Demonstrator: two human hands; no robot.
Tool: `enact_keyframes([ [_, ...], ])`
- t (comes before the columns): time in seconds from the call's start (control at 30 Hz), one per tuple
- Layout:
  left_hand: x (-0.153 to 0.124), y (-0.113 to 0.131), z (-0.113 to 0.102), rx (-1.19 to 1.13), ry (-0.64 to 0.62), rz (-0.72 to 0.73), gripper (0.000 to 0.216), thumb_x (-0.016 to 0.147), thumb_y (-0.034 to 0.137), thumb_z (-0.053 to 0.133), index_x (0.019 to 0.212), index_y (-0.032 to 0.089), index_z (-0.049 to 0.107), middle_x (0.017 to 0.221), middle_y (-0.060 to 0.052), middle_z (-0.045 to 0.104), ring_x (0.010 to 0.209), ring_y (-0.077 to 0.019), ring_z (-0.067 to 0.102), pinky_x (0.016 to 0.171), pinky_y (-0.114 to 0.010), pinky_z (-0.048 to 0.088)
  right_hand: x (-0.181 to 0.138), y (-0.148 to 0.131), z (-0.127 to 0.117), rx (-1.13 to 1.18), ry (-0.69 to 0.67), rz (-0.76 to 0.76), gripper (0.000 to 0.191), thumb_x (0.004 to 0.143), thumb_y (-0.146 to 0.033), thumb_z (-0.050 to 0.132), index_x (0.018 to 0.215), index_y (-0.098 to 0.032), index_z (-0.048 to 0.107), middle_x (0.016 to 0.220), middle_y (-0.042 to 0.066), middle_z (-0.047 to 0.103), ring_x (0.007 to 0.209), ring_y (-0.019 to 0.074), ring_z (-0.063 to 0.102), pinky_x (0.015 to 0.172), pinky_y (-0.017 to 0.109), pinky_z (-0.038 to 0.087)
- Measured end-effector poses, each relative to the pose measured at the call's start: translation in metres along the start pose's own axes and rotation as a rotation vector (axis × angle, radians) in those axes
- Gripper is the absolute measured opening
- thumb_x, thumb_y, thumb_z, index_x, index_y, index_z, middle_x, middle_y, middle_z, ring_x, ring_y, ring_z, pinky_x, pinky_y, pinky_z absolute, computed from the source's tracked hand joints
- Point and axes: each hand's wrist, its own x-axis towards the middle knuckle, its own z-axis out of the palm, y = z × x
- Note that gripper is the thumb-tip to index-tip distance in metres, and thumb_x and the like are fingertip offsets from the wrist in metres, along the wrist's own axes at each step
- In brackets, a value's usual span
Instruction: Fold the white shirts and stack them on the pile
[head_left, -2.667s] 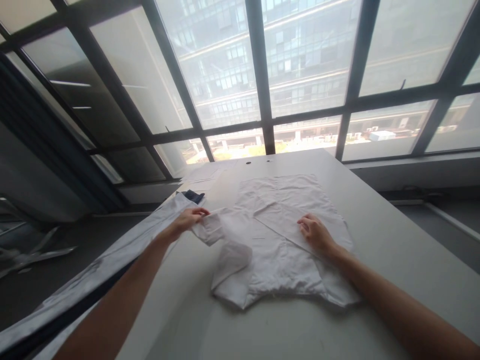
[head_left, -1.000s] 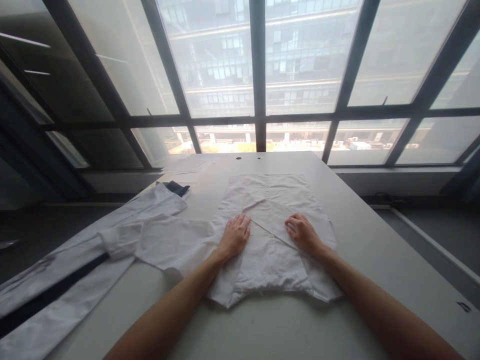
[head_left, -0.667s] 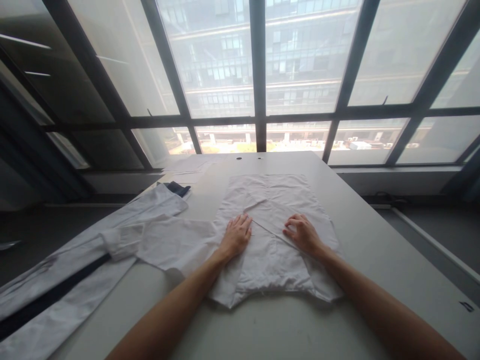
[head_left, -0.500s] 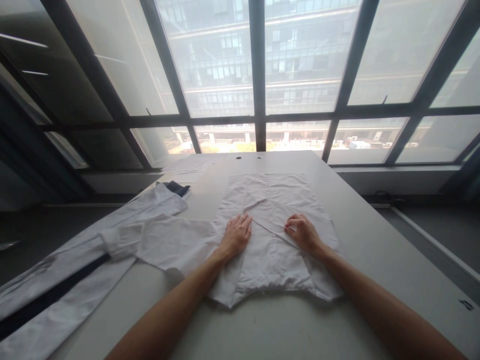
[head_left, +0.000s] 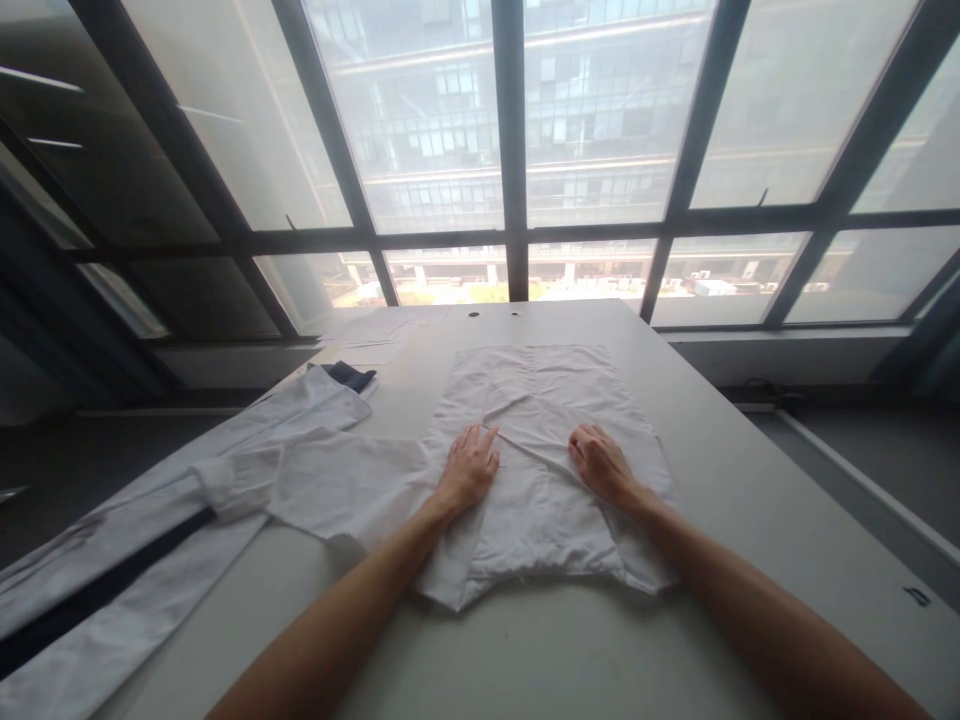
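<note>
A white shirt (head_left: 547,395), wrinkled and gathered along its middle, lies spread on the white table (head_left: 517,650). One sleeve (head_left: 345,485) stretches out to the left. My left hand (head_left: 470,465) rests on the left part of the shirt, fingers extended and lying flat. On the right part, my right hand (head_left: 602,462) has its fingers curled down on the cloth beside a slanting crease, and appears to grip it. The right fingertips are partly hidden.
Other white garments (head_left: 247,430) with dark blue parts lie along the table's left side. White sheets (head_left: 367,335) are at the far left corner. Large windows (head_left: 592,120) with dark frames stand beyond the table. A small dark mark (head_left: 916,597) shows near the right edge.
The right fingers have settled lower onto the cloth, from a raised pinch to a more curled-down pose. My left hand stays flat in nearly the same place. The view has shifted slightly.
</note>
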Motion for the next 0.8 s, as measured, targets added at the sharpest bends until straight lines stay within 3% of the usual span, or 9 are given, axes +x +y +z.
enact_keyframes([
  [0.17,0.0,0.0,0.0,-0.01,-0.002,0.0,0.061,0.098,0.028,0.044,0.156,0.016,0.032,0.155,-0.016,0.043,0.146,-0.0296,0.035,0.119,-0.048,0.028,0.003,0.011,0.0,0.126,0.217,0.27,0.024,0.098,-0.026,0.038,0.099,-0.02,0.062,0.094,0.01,0.068,0.082,0.0223,0.061,0.071,0.03,0.04],
  [0.27,0.0,0.0,-0.002,-0.003,-0.008,0.018,0.06,0.099,0.029,0.043,0.156,0.019,0.032,0.155,-0.012,0.045,0.146,-0.0298,0.035,0.119,-0.048,0.028,0.005,0.021,-0.006,0.14,0.186,0.355,0.024,0.096,-0.027,0.041,0.097,-0.02,0.064,0.09,0.01,0.069,0.079,0.0217,0.06,0.068,0.029,0.038],
  [0.4,0.0,0.002,-0.004,0.024,-0.043,0.025,0.051,0.1,0.029,0.041,0.151,0.023,0.045,0.156,-0.012,0.043,0.146,-0.0325,0.034,0.118,-0.051,0.028,0.01,0.028,-0.02,0.14,0.048,0.316,0.017,0.09,-0.026,0.051,0.084,-0.021,0.066,0.079,0.007,0.07,0.074,0.0195,0.061,0.068,0.028,0.037],
  [0.5,-0.001,0.003,-0.005,0.017,-0.07,0.031,0.05,0.1,0.028,0.041,0.149,0.026,0.047,0.157,-0.008,0.043,0.147,-0.0339,0.032,0.118,-0.054,0.027,0.019,0.017,-0.029,0.175,0.108,0.277,0.023,0.093,-0.031,0.048,0.089,-0.02,0.068,0.087,0.008,0.072,0.08,0.0206,0.063,0.072,0.028,0.04],
  [0.6,-0.001,0.004,-0.006,-0.006,-0.096,0.046,0.051,0.1,0.028,0.041,0.15,0.029,0.046,0.157,-0.004,0.042,0.147,-0.0357,0.029,0.118,-0.056,0.025,0.032,-0.013,-0.029,0.281,0.145,0.154,0.031,0.096,-0.036,0.043,0.094,-0.018,0.069,0.093,0.009,0.073,0.086,0.0211,0.064,0.077,0.028,0.043],
  [0.8,-0.003,0.003,-0.005,-0.039,-0.096,0.052,0.052,0.1,0.029,0.039,0.151,0.03,0.044,0.159,-0.001,0.04,0.147,-0.0382,0.027,0.117,-0.057,0.024,0.067,-0.075,0.006,0.196,-0.133,-0.047,0.044,0.103,-0.042,0.035,0.087,-0.02,0.07,0.085,0.008,0.073,0.08,0.0196,0.064,0.073,0.027,0.042],
])
